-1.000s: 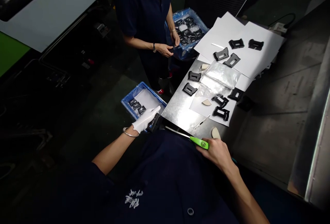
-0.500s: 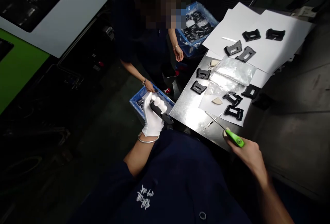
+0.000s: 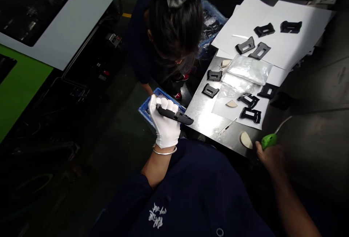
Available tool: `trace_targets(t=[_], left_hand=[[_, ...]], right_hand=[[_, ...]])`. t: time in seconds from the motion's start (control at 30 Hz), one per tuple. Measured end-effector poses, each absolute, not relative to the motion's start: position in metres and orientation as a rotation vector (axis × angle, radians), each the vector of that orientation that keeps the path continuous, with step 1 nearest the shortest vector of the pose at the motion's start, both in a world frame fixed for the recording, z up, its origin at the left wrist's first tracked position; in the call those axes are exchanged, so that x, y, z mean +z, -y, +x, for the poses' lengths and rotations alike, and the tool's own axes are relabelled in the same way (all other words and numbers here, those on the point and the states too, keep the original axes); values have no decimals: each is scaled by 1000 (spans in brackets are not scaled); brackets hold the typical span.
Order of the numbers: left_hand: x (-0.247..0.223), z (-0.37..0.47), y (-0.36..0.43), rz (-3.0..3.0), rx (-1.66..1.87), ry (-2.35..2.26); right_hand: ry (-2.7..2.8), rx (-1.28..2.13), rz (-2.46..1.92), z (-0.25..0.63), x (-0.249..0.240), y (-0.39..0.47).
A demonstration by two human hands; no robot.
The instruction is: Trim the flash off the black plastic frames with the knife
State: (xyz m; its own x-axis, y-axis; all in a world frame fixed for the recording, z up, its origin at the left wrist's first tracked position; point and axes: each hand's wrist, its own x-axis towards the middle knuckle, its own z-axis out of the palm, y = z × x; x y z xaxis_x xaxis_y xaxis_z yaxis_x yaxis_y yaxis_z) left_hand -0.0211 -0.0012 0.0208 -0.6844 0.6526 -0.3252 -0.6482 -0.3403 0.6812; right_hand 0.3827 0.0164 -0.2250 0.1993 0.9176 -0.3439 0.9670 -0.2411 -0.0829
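My left hand (image 3: 165,127), in a white glove, is wrapped round a long black plastic part (image 3: 176,115). The part is held off the table's near left corner, in front of a blue crate (image 3: 145,111). At the table's right front edge, my bare right hand (image 3: 272,158) grips a green-handled tool (image 3: 268,141) with a thin metal shaft that points up and right, away from the black part. Beside that hand lies a beige wedge-shaped pad (image 3: 246,140). A slim metal tool (image 3: 227,126) rests on the steel table (image 3: 200,107).
Several black plastic parts (image 3: 251,115) lie on the table and on white paper sheets (image 3: 302,22). Clear plastic bags (image 3: 249,71) are in the middle. A co-worker (image 3: 174,29) bends over the blue crate. A machine (image 3: 62,33) stands at the left.
My right hand has moved right with the green-handled tool, whose shaft now points away. My left hand has shifted slightly right and turned the black part flatter. The co-worker has bent forward.
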Motion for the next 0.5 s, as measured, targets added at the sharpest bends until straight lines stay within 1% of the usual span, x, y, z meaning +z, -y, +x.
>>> trace_targets(t=[0.1, 0.33, 0.43, 0.5], left_hand=[[16, -17, 1, 80, 2043, -1135], [7, -18, 5, 80, 2024, -972], [7, -16, 5, 53, 2009, -976], [9, -12, 4, 46, 2006, -1028]], right_hand=[[-1563, -623, 2475, 374, -231, -28], [-1563, -692, 2466, 374, -238, -49], [-1575, -671, 2420, 367, -223, -58], [-1754, -703, 2367, 349, -195, -62]])
